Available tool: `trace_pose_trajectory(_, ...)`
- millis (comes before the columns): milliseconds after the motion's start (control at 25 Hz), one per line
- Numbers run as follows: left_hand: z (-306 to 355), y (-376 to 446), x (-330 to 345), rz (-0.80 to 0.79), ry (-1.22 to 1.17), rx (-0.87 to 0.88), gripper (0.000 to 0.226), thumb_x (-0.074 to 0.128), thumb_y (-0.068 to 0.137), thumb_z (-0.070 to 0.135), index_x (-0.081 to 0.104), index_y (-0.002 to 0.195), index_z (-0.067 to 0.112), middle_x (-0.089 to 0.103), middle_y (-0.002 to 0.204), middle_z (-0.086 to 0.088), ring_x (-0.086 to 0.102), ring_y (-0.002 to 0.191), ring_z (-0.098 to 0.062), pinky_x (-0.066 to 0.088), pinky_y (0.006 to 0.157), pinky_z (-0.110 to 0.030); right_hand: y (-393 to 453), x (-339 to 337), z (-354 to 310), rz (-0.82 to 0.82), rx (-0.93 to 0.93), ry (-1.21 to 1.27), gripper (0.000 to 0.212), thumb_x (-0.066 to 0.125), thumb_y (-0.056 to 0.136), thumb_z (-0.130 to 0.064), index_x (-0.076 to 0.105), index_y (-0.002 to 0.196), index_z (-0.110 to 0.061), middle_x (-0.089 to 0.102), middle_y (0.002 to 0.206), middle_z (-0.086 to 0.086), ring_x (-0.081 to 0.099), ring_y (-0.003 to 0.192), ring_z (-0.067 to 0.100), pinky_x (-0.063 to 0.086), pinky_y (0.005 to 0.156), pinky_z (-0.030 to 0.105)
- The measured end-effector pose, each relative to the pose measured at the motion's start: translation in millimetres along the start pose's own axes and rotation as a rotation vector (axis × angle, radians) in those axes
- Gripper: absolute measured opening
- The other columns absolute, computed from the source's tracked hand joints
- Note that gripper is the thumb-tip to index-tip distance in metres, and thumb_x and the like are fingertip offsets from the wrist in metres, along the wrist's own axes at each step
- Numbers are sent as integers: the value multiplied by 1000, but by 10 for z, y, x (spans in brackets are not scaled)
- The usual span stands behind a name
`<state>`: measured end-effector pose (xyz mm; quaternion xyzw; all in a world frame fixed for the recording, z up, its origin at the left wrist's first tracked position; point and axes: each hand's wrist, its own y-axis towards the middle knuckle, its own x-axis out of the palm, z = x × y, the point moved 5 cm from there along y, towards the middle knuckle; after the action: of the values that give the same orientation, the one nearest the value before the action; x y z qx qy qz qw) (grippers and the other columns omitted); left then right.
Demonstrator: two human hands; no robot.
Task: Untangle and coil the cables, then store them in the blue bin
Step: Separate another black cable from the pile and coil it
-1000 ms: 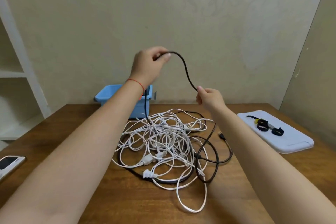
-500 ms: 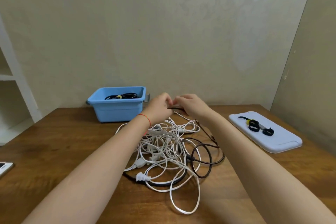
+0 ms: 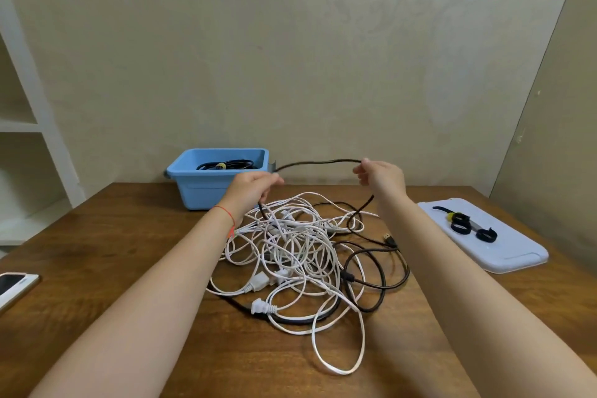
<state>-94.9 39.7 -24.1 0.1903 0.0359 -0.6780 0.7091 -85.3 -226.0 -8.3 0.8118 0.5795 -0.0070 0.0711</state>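
A phone (image 3: 14,284) at the left edge of the wooden table (image 3: 97,252) was cut off by the frame, and only part of a white shelf unit (image 3: 29,126) showed beside it. In the heap of white cables (image 3: 290,245) it was hard to tell where one cord ended and the next began. The blue bin (image 3: 206,187) stood at the back of the table against the wall and held a coiled black cable (image 3: 226,165) bound with a yellow tie. At the right, a white lid (image 3: 504,255) carried several black straps (image 3: 465,226). The left hand (image 3: 255,187) and right hand (image 3: 382,176) each pinched a dark cable (image 3: 318,162), holding a length stretched level between them above the heap; its loose end hung down from the right hand into dark loops on the table.
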Motion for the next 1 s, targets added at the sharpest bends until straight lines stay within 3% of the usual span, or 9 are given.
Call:
trace_pose_trajectory(160, 667, 93, 7, 216, 463, 404, 21, 55, 100, 26, 72, 95, 16, 68, 85, -6, 61, 86, -28, 46, 72, -35, -123, 212, -267, -82, -239, -241, 44, 42, 94, -1, 60, 133, -9, 60, 133, 5, 53, 124, 20, 41, 106, 32)
trace_pose_trajectory(240, 953, 79, 268, 116, 778, 515, 25, 52, 101, 33, 71, 110, 19, 71, 103, -11, 62, 97, -33, 46, 73, -37, -234, 374, -490, -105, -416, -176, 39, 43, 96, -3, 62, 129, -7, 63, 130, 7, 55, 122, 17, 41, 106, 30)
trace_pose_trajectory(320, 989, 27, 546, -25, 1002, 466, 28, 49, 101, 38, 68, 119, 25, 69, 112, -12, 62, 105, -35, 39, 70, -33, -322, 517, -574, -174, -434, -98, 32, 43, 97, -6, 67, 118, -7, 67, 110, 7, 60, 106, 16, 47, 93, 29)
trace_pose_trajectory(480, 668, -87, 800, -116, 814, 336, 30, 59, 94, 42, 61, 116, 20, 69, 109, -12, 64, 100, -35, 44, 71, -33, -257, 580, -320, -265, -285, -267, 32, 42, 99, -20, 69, 101, -2, 68, 98, 14, 61, 98, 30, 48, 90, 41)
trace_pose_trajectory(560, 500, -74, 799, -129, 662, 274, 39, 68, 84, 55, 54, 99, 22, 68, 93, -2, 64, 85, -26, 50, 71, -36, -249, 527, -194, -326, -201, -271, 39, 41, 100, -27, 70, 89, -3, 72, 92, 15, 63, 86, 30, 49, 81, 39)
trace_pose_trajectory(680, 306, -68, 678, -150, 547, 215, 44, 74, 75, 60, 52, 72, 22, 52, 63, 8, 49, 61, -14, 40, 61, -32, -261, 344, -109, -357, -155, -379, 44, 52, 95, -43, 72, 70, -13, 67, 70, 6, 60, 69, 25, 46, 71, 35)
trace_pose_trajectory(840, 143, -1, 298, -115, 624, 193, 43, 63, 85, 47, 52, 55, 19, 48, 55, 4, 49, 59, -15, 46, 64, -36, -110, -52, 29, -336, -194, -615, 76, 64, 73, -75, 76, 92, -3, 70, 73, 10, 66, 70, 25, 54, 70, 35)
trace_pose_trajectory(920, 175, 70, 101, -59, 689, 179, 43, 58, 88, 40, 46, 54, 19, 46, 55, 1, 46, 59, -18, 39, 60, -32, -14, -197, 37, -241, -237, -625, 65, 65, 79, -68, 71, 81, -3, 56, 61, 6, 53, 62, 21, 41, 60, 32)
trace_pose_trajectory(1000, 256, 139, -60, 18, 703, 188, 42, 55, 91, 34, 40, 55, 18, 42, 56, -3, 43, 59, -21, 31, 57, -31, 94, -339, 7, -38, -289, -654, 60, 62, 85, -64, 56, 61, -9, 45, 54, 2, 46, 61, 23, 33, 62, 34)
